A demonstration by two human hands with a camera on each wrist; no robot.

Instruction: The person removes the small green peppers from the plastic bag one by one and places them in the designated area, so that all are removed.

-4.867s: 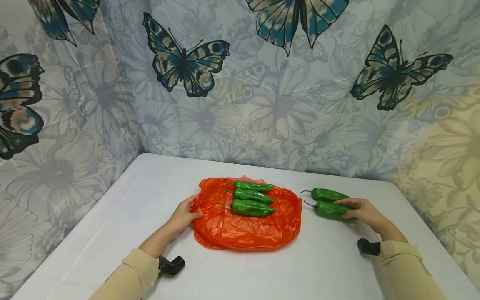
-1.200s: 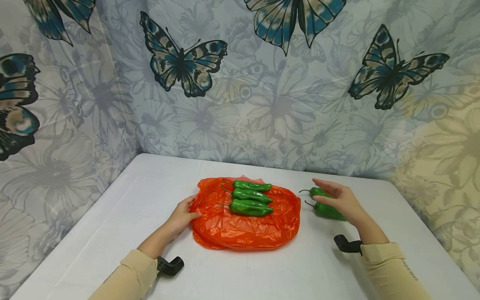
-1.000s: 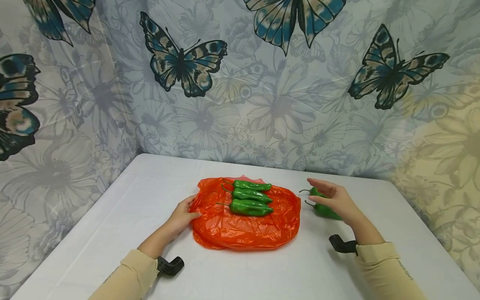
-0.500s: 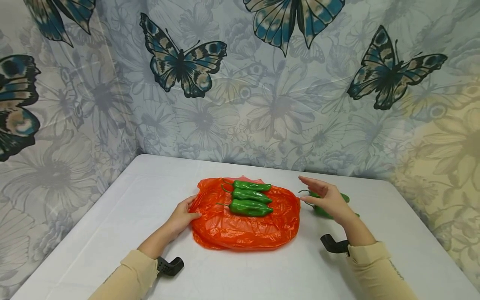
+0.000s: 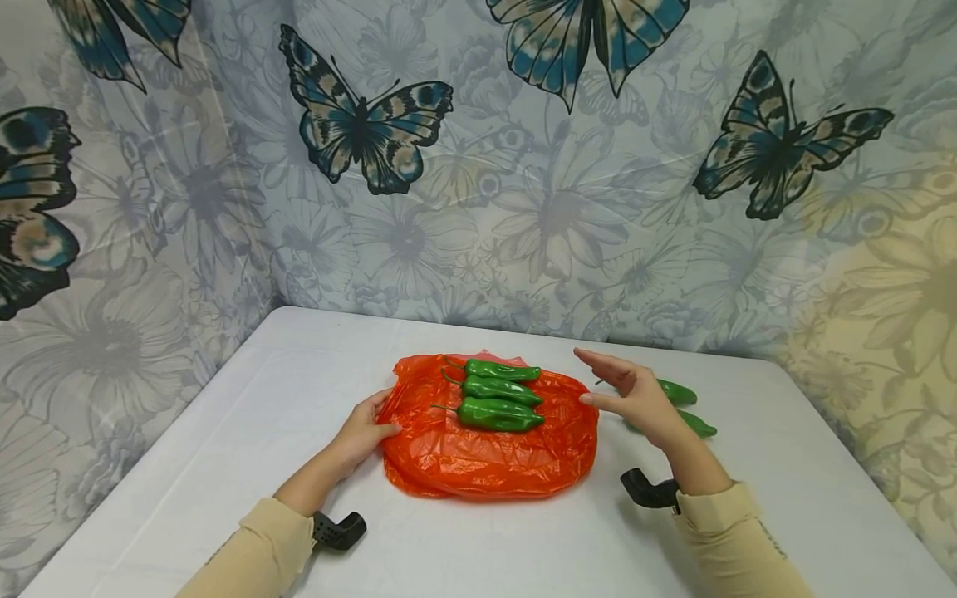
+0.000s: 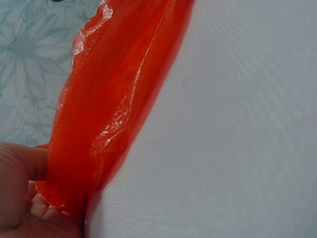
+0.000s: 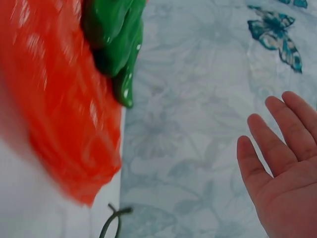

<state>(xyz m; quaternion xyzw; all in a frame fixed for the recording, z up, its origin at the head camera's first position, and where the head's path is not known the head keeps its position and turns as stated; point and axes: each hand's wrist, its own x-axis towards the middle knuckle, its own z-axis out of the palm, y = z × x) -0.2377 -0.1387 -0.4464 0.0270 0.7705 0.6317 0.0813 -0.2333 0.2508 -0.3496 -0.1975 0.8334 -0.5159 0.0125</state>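
Observation:
An orange-red plastic bag [image 5: 486,467] lies flat on the table, three green peppers [image 5: 501,414] in a row on top of it. My left hand [image 5: 363,428] pinches the bag's left edge; in the left wrist view its thumb and curled fingers have the thin plastic [image 6: 81,114] between them. Spread and holding nothing, my right hand [image 5: 635,400] hovers by the bag's right edge, and the right wrist view has its fingers [image 7: 271,144] extended. Two more green peppers [image 5: 677,391] lie right of the bag, partly hidden behind that hand.
The white table [image 5: 523,548] carries the bag and peppers. A patterned cloth [image 5: 561,249] with butterflies and flowers hangs behind it and along its sides. Each wrist wears a black camera mount [image 5: 649,488].
My right hand has left the two right-hand peppers and moved left to the bag's edge, its fingers extended. My left hand keeps the bag's left edge, and the peppers lie as before.

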